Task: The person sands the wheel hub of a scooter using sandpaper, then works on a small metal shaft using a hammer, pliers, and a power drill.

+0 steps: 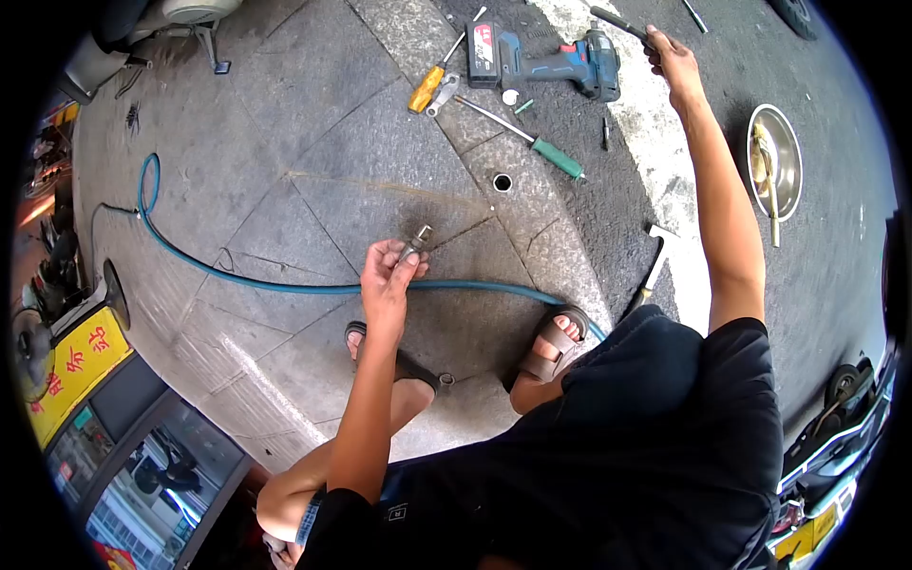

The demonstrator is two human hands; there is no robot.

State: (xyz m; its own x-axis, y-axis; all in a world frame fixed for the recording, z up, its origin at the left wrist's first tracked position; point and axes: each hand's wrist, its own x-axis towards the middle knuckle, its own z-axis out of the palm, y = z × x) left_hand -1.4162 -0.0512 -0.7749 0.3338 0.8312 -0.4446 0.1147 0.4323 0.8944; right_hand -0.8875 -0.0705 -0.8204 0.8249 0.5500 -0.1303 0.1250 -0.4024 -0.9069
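My left hand (388, 269) is raised over the pavement with its fingers closed round a small shiny metal socket piece (416, 241). Its narrower end sticks out past the fingertips. My right hand (673, 62) is stretched far out to the upper right, gripping one end of a dark bar-shaped tool (619, 21); its exact kind is not clear. Close to that hand, a blue and black cordless impact wrench (560, 65) lies on the ground. A short dark rod (606, 134) lies below the wrench.
Screwdrivers with yellow (426, 88) and green handles (558, 159), a wrench (443, 96) and a black ring-like socket (503, 182) lie around. A blue hose (285, 288) crosses by my feet. On the right are a hammer (655, 258) and a metal bowl (785, 157) holding a brush.
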